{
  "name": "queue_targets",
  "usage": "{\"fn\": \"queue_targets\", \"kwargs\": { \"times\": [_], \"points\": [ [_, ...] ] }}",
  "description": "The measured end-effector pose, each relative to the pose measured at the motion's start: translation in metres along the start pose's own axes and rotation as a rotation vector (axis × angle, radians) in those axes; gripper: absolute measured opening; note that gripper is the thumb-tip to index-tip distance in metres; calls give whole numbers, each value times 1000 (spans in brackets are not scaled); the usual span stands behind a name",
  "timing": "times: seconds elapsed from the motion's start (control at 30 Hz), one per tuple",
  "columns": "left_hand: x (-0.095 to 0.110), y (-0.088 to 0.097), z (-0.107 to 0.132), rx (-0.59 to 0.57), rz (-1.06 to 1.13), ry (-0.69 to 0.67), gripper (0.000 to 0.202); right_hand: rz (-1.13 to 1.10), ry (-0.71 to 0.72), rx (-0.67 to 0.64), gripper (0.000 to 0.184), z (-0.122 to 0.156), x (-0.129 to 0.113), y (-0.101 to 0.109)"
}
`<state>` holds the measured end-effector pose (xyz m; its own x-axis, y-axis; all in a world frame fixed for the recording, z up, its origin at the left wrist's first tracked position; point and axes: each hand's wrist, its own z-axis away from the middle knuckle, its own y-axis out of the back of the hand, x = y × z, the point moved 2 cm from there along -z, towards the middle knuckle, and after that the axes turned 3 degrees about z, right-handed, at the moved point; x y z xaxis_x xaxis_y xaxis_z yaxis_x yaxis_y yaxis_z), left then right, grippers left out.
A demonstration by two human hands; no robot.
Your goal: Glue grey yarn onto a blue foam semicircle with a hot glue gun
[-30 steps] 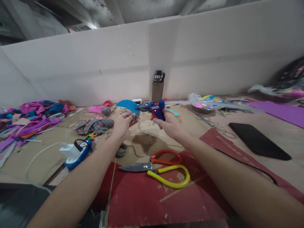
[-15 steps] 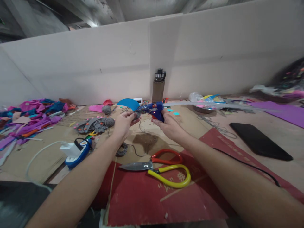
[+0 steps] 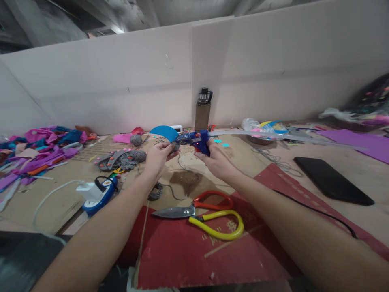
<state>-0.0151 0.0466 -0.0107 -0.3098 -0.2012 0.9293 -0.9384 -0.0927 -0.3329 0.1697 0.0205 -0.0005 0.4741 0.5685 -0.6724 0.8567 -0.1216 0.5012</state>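
My right hand (image 3: 217,160) is wrapped round the handle of a blue hot glue gun (image 3: 197,139), its nozzle end pointing left. A long clear glue stick (image 3: 273,135) sticks out of the back of the gun. My left hand (image 3: 159,158) pinches a small dark grey piece (image 3: 174,149), apparently yarn work, right at the nozzle; the fingers partly hide it. A strand of grey yarn runs down from there to a small yarn coil (image 3: 156,192). Below the hands lie scissors (image 3: 174,212) with one red and one yellow handle.
A blue power strip (image 3: 99,205) with a white plug sits left of my arm. Grey yarn pieces with orange beads (image 3: 114,160) lie behind it, near coloured scraps (image 3: 39,150). A bottle (image 3: 202,111) stands at the back. Right are a bowl (image 3: 263,140) and a black phone-like slab (image 3: 332,179).
Almost nothing differs. Both hands keep the glue gun and the grey piece in the same place; the glue stick's far end has shifted slightly.
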Motion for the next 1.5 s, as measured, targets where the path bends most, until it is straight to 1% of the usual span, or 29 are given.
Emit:
{"fn": "queue_targets", "kwargs": {
  "times": [0.13,0.23,0.37,0.5,0.67,0.83,1.03,1.23,1.5],
  "points": [
    [0,1,0,-4,2,1,9,5,-11,2,25,0,-6,2],
    [0,1,0,-10,6,-13,10,2,-14,4,28,0,-6,3],
    [2,2,0,-19,13,-34,11,-3,-19,7,32,-1,2,0],
    [3,2,1,-22,29,-25,14,-25,-6,18,37,-2,12,-3],
    [4,2,1,-21,47,-30,14,-48,15,15,37,-3,17,-5],
    [5,1,2,-4,52,-46,13,-17,11,28,36,-3,20,-6],
    [6,2,1,-20,65,-59,14,-8,-10,31,31,-4,20,-5],
    [6,2,0,-23,71,-70,16,-20,20,36,33,-4,19,-4],
    [8,2,0,6,79,-71,14,-8,-22,48,38,-3,20,-2]
  ]
}}
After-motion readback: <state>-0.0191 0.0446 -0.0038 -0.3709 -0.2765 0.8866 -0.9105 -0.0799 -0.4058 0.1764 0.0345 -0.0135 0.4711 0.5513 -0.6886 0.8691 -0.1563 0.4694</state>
